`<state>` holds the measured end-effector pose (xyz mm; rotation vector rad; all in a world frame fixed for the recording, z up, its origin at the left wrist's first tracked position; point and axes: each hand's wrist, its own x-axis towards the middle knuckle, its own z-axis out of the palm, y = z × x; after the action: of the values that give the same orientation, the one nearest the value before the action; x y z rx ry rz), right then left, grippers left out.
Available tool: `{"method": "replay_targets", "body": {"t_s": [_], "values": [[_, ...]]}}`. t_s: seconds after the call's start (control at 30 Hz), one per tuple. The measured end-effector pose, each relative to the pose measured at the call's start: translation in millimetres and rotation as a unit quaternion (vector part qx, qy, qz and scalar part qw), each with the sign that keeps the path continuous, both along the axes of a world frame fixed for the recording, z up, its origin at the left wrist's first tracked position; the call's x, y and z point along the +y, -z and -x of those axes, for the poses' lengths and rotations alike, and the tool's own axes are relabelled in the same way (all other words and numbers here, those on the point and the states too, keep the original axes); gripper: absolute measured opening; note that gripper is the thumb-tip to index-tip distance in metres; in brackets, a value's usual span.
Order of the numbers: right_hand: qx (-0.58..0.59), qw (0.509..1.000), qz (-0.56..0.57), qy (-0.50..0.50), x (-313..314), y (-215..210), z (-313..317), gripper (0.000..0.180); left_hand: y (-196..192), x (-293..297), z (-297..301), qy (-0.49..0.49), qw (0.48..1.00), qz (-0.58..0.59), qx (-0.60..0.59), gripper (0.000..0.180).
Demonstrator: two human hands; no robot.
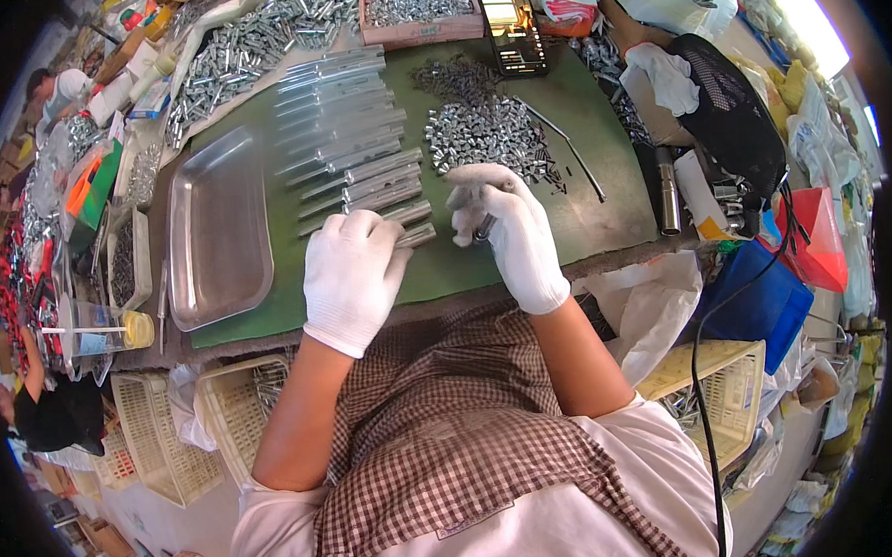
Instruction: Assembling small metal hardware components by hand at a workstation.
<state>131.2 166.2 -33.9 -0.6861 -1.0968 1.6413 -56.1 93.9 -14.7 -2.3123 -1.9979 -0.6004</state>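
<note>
My left hand (353,277), in a white knitted glove, is closed at the near end of a row of shiny metal tubes (364,188), its curled fingers on one of them. Part of that tube is hidden under the glove. To the right, my gloved right hand (513,232) curls round a short dark metal piece (484,228); only its end shows, so its kind is unclear. Beyond that hand lie a heap of small silvery metal sleeves (480,135) and a pile of dark screws (457,77). A thin bent metal rod (574,156) lies right of the sleeves.
A steel tray (218,227) sits on the left of the green mat (436,274). At the back are a phone (513,31), a box of small parts (423,29) and heaped metal parts (252,54). A black cable (700,368) hangs at right, near a blue bin (759,302).
</note>
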Motion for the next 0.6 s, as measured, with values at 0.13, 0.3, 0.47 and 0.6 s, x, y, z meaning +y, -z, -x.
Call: {"method": "replay_targets", "body": {"t_s": [0.13,0.3,0.47,0.6], "values": [[-0.163,0.985,0.023,-0.057,-21,-27,-22,0.033,16,-6,21,0.05,0.986,-0.103,-0.121,0.024],[-0.265,0.96,0.044,-0.075,-33,-27,-31,0.034,-20,-2,-6,0.055,0.997,0.05,-0.016,0.03],[-0.24,0.965,0.076,-0.073,-28,-28,-38,0.032,-23,-9,-18,0.089,0.995,0.013,-0.031,0.037],[-0.293,0.954,0.028,-0.05,-26,-25,-38,0.027,-18,-13,-12,0.089,0.993,0.001,-0.08,0.041]]}}
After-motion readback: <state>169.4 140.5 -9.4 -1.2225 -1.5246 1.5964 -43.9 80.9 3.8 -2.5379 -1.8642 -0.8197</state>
